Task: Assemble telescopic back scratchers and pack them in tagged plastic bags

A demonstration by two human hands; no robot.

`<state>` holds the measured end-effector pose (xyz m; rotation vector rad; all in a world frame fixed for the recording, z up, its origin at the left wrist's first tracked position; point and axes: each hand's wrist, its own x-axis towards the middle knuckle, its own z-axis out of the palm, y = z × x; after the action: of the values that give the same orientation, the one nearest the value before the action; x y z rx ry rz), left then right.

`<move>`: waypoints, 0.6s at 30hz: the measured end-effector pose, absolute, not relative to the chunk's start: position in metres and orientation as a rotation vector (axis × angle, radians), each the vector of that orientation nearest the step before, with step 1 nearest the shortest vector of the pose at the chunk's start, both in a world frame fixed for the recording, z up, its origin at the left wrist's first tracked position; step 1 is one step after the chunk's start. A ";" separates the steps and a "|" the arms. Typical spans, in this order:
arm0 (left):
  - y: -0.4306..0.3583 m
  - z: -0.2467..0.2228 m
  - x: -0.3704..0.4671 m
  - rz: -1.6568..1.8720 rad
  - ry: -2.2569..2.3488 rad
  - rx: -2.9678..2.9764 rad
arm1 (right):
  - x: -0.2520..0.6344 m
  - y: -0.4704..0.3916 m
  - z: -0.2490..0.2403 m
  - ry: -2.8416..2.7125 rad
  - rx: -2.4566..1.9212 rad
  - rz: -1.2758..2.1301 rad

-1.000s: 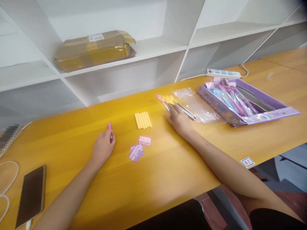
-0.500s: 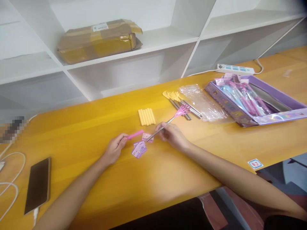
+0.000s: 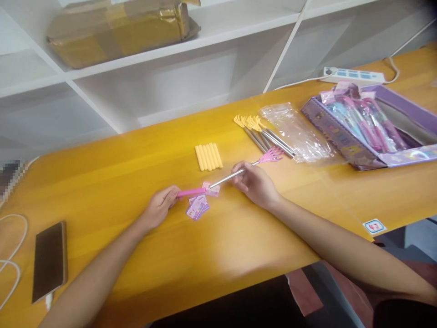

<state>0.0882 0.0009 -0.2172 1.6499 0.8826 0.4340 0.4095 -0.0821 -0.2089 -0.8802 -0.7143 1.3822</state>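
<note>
My left hand is closed round one end of a pink plastic tube, a handle sleeve by its look. In my right hand is a back scratcher with a metal rod and a pink claw head, pinched along the rod. The bare rod end points left, close to the free end of the tube; whether they touch I cannot tell. Small purple printed cards lie just below. Behind sits a row of several yellow tubes, and to their right several yellow-headed back scratchers.
Clear plastic bags lie beside a purple display box holding packaged pink and blue items. A power strip is behind it. At left lies a phone with a white cable. A taped carton rests on the shelf.
The back scratcher has turned flatter, its rod end now level with the pink tube's free end. The tube has levelled out too. The whole view has tipped downward.
</note>
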 end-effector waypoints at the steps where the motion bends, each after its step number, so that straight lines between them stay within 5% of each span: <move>1: 0.000 -0.216 0.089 0.430 0.881 1.658 | 0.409 -0.083 -0.209 -0.727 -0.886 1.386; 18: 0.000 -0.208 0.092 0.371 0.926 1.835 | 0.404 -0.087 -0.208 -0.897 -0.992 1.281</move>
<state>0.0915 -0.0002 -0.2075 1.8351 0.9264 0.3705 0.4045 -0.0866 -0.2080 -0.9920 -0.8971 1.2815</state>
